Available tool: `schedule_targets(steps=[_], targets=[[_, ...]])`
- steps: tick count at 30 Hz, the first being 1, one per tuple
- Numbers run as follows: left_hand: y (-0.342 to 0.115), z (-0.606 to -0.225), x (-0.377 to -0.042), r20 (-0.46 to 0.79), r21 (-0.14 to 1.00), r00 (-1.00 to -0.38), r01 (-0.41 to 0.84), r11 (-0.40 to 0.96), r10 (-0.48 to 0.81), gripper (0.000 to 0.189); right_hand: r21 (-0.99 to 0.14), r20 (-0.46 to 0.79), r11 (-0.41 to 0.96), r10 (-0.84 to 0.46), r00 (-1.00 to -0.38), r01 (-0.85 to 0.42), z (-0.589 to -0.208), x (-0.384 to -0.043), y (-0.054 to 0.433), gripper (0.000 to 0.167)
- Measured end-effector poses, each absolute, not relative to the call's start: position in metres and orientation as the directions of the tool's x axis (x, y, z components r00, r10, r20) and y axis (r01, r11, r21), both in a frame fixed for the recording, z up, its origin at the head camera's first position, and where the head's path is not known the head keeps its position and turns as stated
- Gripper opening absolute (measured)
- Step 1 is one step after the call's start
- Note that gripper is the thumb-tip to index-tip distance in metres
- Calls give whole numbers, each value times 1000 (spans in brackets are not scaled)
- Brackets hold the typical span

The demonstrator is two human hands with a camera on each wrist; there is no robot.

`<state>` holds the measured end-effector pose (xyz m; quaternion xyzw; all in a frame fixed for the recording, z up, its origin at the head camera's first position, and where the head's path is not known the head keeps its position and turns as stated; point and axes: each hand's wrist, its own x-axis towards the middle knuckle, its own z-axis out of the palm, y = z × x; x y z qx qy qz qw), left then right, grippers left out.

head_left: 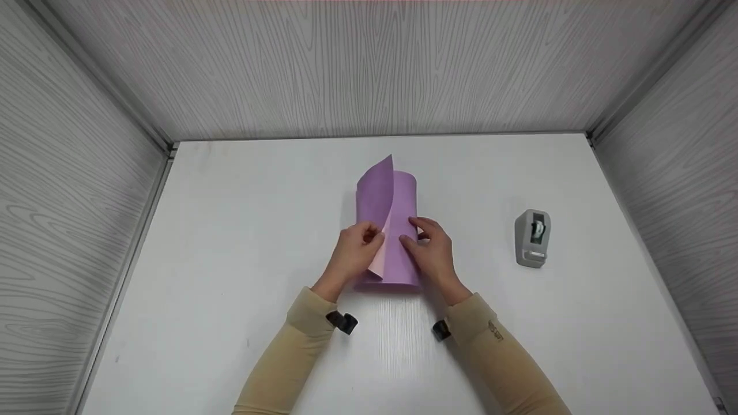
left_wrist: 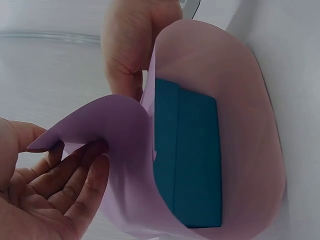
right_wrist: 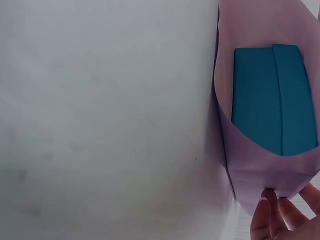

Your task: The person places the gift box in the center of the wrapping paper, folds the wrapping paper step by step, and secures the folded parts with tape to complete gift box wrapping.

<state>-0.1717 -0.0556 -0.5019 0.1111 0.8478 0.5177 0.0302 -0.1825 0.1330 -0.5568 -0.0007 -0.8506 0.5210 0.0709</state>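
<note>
A sheet of purple paper (head_left: pixel 405 196), pale pink inside, is curled into a loose tube on the table. Inside it lies a teal box (left_wrist: pixel 192 155), with a lid-like seam along it, visible through the open end in both wrist views. My left hand (head_left: pixel 356 248) pinches the edge of the raised paper flap (left_wrist: pixel 112 117) between thumb and fingers. On the tube's right side, my right hand (head_left: pixel 432 251) holds the paper with bent fingers and thumb. The right fingertips (right_wrist: pixel 270 195) touch the paper's outside in the right wrist view.
A grey tape dispenser (head_left: pixel 531 239) with a roll in it stands on the white table (head_left: pixel 259 196), right of the paper. Grey wood-grain panels (head_left: pixel 369 69) enclose the table at the back and both sides.
</note>
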Motion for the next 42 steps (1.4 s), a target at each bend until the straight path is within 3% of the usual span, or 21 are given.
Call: schedule_targets(steps=[8,22,34,42], targets=[[-52,-503,-174,82,882,-973,172,439,216,11,-876,135,474,56,-989,-92,-555,-183,132,46],[-43,-515,-181,49,813,-968,181,553,244,11,-848,92,526,17,-996,-70,-553,-184,134,46],[-40,-512,-176,57,749,-961,220,624,271,25,-922,-2,388,-30,-1000,-10,-546,-181,156,32],[-42,-514,-175,48,750,-952,233,619,301,21,-857,2,515,3,-1000,0,-543,-180,150,40]])
